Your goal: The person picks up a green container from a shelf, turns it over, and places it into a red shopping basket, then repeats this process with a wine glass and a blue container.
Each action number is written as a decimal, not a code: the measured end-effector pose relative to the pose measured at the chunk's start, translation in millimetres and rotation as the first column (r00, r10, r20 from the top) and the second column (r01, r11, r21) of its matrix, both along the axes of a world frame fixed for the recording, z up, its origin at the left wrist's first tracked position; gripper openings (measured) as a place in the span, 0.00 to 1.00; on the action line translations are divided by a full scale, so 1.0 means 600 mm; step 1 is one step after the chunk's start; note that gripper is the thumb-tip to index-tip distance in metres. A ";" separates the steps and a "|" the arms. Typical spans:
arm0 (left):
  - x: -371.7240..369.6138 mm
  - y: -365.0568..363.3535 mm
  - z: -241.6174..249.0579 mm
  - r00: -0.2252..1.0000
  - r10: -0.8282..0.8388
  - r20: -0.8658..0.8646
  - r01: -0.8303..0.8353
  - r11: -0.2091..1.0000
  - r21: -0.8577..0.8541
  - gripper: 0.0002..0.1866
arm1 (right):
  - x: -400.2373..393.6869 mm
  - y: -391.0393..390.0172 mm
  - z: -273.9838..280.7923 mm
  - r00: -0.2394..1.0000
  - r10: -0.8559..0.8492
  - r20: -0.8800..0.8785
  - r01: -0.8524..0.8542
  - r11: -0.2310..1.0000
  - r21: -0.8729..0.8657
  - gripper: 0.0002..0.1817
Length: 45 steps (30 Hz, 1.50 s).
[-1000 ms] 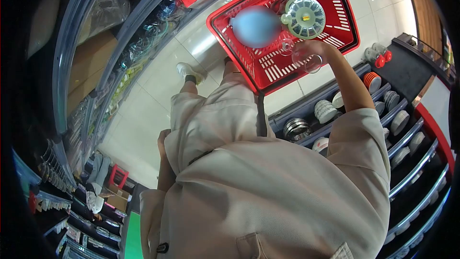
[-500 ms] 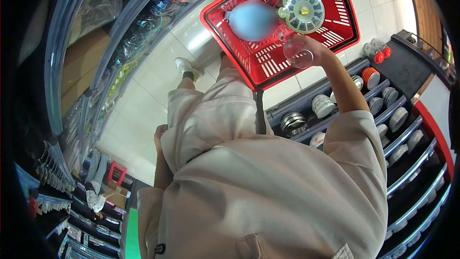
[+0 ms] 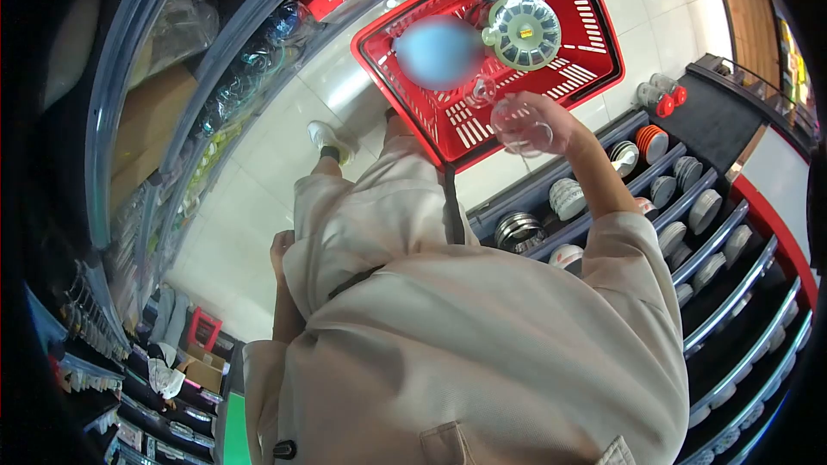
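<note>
My right hand (image 3: 551,119) is wrapped round a clear, see-through cup (image 3: 520,131), tilted over the near edge of a red shopping basket (image 3: 608,27). Inside the basket lies a round pale-green, clear-topped item (image 3: 524,32) with radial sections and a yellow label. Beside it is a light-blue rounded thing (image 3: 440,52), too blurred to name. Another small clear glass-like piece (image 3: 480,91) shows near the cup. At my left side my left hand (image 3: 281,246) hangs by my shorts, its fingers mostly hidden.
Shelves of stacked bowls (image 3: 567,198) run along the right. Two red-lidded jars (image 3: 663,105) stand near a dark ledge. Shelving with plastic-wrapped goods (image 3: 258,65) lines the left side. Another person (image 3: 165,370) is farther off at lower left.
My right hand has drawn the clear cup a little nearer to my body, toward the basket's near edge. The whole view has shifted slightly. My left hand stays by my side.
</note>
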State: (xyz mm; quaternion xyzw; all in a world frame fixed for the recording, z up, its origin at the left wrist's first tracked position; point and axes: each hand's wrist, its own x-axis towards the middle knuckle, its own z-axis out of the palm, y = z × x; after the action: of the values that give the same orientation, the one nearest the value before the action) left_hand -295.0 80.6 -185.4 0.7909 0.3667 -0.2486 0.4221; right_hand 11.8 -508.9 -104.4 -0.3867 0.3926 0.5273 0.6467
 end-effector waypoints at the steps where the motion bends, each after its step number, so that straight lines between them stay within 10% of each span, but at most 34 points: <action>1: 0.005 -0.001 0.001 0.999 0.047 -0.009 -0.047 0.998 -0.051 0.12 | -0.002 0.000 0.026 0.999 0.033 -0.009 -0.033 0.999 0.009 0.27; 7: 0.089 -0.026 0.017 0.980 -0.201 -0.007 0.201 0.973 0.112 0.13 | -0.009 -0.001 0.183 0.978 -0.203 -0.058 0.209 0.967 0.143 0.27; 10: 0.083 0.002 -0.015 0.953 -0.300 -0.037 0.302 0.940 0.157 0.13 | 0.004 0.029 0.222 0.674 -0.738 -0.003 0.710 0.648 0.277 0.27; 13: 0.091 0.016 -0.013 0.940 -0.340 -0.038 0.342 0.928 0.145 0.13 | 0.045 0.035 0.197 0.369 -0.923 0.109 0.896 0.384 0.222 0.23; 45: 0.086 -0.019 0.025 0.998 -0.057 -0.037 0.059 0.996 0.066 0.21 | 0.092 0.008 0.022 0.292 -0.955 -0.044 0.849 0.237 0.472 0.27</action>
State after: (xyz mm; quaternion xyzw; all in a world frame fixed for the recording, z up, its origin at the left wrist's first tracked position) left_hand -243.5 69.4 -170.5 0.8104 0.3591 -0.2621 0.3817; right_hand 66.8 -504.0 -91.0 -0.0043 0.3370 0.0659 0.9392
